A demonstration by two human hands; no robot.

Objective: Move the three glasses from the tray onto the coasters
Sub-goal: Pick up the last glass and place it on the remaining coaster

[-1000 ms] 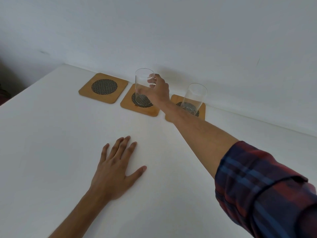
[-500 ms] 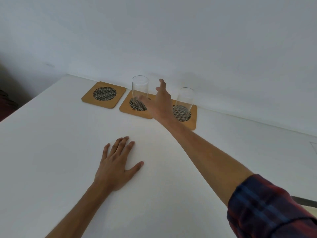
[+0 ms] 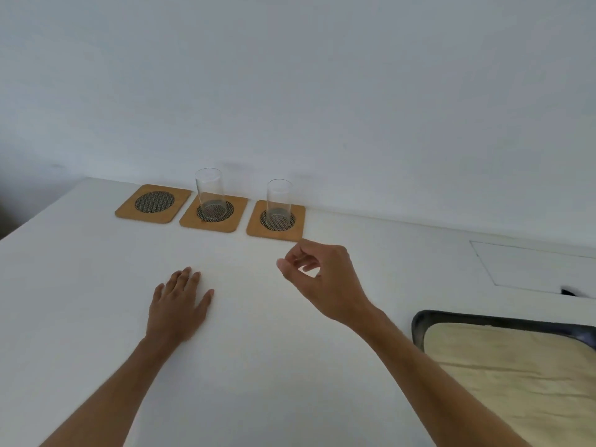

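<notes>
Three wooden coasters with dark mesh centres lie in a row by the wall. The left coaster (image 3: 154,203) is bare. A clear glass (image 3: 209,192) stands upright on the middle coaster (image 3: 214,213), and a second clear glass (image 3: 279,199) stands on the right coaster (image 3: 276,220). My right hand (image 3: 322,277) hovers over the table in front of the right coaster, fingers loosely curled, holding nothing. My left hand (image 3: 180,306) lies flat on the table, fingers spread. The tray (image 3: 419,327) shows at the lower right; no glass on it is in view.
The white table (image 3: 80,301) meets a white wall at the back. The dark-rimmed tray holds a pale yellow cloth (image 3: 522,379) and is cut off by the frame. A flat rectangular panel (image 3: 529,266) lies in the table at the far right.
My right hand let go of the glass on the middle coaster and drew back toward me and to the right. The view turned right, bringing the tray into sight. The left hand stayed put.
</notes>
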